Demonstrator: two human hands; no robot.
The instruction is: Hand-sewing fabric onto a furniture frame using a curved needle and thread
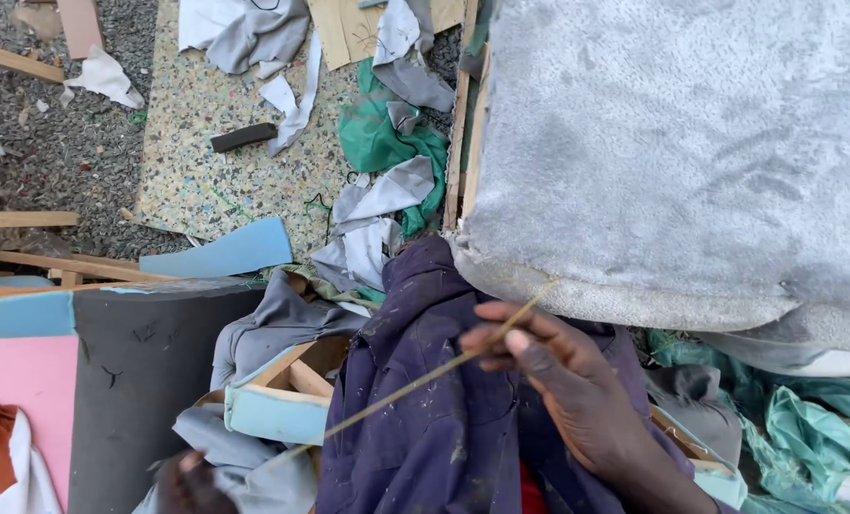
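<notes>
Grey plush cushion, thin twine between hands (left one mostly cropped).

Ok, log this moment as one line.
right hand: pinches cord | cord: taut, runs to grey cushion edge | left hand: low, on grey cloth

One head-worn view looks steeply down from close above the right hand, which sits low and centre-right. The grey cushion fills the frame above and right of the hand; littered ground stretches well up-left of it. No second view.
</notes>
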